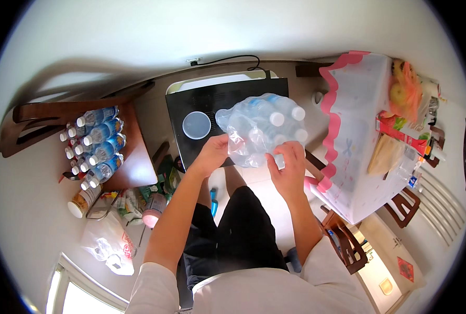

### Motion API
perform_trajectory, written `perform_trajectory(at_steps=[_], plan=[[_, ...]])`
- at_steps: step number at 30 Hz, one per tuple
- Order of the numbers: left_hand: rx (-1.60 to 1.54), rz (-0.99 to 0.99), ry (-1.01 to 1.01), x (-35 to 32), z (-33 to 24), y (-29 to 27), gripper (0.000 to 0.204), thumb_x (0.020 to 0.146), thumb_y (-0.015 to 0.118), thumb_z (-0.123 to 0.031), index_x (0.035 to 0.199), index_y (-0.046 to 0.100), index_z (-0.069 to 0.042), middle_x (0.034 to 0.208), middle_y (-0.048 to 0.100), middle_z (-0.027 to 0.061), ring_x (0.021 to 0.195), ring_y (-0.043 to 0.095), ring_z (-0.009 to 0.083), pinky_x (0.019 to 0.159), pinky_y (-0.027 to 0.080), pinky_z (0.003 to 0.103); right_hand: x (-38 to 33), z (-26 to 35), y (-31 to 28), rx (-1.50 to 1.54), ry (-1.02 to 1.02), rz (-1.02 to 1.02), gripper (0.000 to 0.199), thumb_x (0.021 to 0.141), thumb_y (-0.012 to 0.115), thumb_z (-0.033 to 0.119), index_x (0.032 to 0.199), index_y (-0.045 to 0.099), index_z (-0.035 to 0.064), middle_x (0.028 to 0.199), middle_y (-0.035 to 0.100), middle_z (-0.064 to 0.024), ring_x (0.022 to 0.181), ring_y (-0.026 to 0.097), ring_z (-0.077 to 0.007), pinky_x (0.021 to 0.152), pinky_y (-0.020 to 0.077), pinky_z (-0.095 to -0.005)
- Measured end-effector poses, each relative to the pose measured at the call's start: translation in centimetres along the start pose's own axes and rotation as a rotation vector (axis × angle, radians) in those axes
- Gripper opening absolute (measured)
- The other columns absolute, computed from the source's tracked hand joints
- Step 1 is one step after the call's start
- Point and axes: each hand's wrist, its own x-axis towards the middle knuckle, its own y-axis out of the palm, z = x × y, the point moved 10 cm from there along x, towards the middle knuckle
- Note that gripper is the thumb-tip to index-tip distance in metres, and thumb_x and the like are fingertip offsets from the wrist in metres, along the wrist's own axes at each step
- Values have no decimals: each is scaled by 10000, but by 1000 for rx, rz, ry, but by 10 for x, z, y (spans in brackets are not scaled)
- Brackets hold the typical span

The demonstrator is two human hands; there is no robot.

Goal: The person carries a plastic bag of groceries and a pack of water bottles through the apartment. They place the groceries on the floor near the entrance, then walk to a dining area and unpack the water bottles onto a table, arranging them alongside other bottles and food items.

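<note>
From the head view, looking straight down, the person stands over a black appliance (212,102) with a flat dark top, on which a round clear lid (197,125) lies. Both hands are up at a shrink-wrapped pack of water bottles (264,131), which sits on the right part of that black top with white caps showing through the film. The left hand (212,153) has its grip closed on the loose plastic wrap at the pack's near-left corner, fingers pinched together on the film. The right hand (289,162) is at the near-right edge of the pack, fingers curled onto the wrap and pressing or pinching it; the grip is on the plastic, not around a bottle. To the left, a second batch of water bottles (94,146) lies on a wooden chair (133,157), well apart from the hands. To the right stands a tabletop with a white cloth edged in pink (348,131), carrying packets and fruit. The risk, as I judge it, lies in the film: if it tears suddenly under the pull, bottles could spill off the appliance's near edge onto the floor, or the pack could slide toward the person because only thin wrap is held.
</note>
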Motion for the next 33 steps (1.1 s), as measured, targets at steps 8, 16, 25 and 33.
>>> perform_trajectory(at_steps=[8, 16, 25, 33], plan=[[100, 157, 113, -10, 5, 9, 465, 931, 737, -110, 1389, 658, -108, 1457, 467, 100, 1313, 521, 261, 1092, 429, 353, 2, 7, 3, -71, -55, 100, 264, 733, 799, 84, 971, 735, 177, 1041, 577, -93, 943, 566, -308, 825, 450, -422], [640, 219, 198, -6, 6, 23, 749, 773, 875, -226, 1462, 581, -205, 1556, 336, 143, 1422, 424, 374, 1192, 355, 435, -2, 12, 15, -235, -43, 180, 348, 726, 849, 132, 1055, 756, 194, 1136, 518, -79, 1033, 489, -302, 905, 390, -452], [830, -45, 271, -22, -24, 15, 685, 683, 849, -92, 1325, 692, -272, 1400, 545, 133, 1161, 644, 358, 966, 550, 411, -9, 18, 30, -182, -106, 106, 233, 729, 789, 82, 939, 744, 173, 1111, 525, -88, 1037, 469, -307, 913, 365, -442], [766, -204, 509, -35, -23, -20, 630, 716, 918, -264, 1289, 701, -113, 1299, 648, 136, 1195, 628, 362, 1007, 531, 423, -11, 15, 26, -150, -79, 160, 248, 761, 737, 127, 1004, 762, 169, 1141, 550, -113, 1112, 515, -343, 963, 377, -502]])
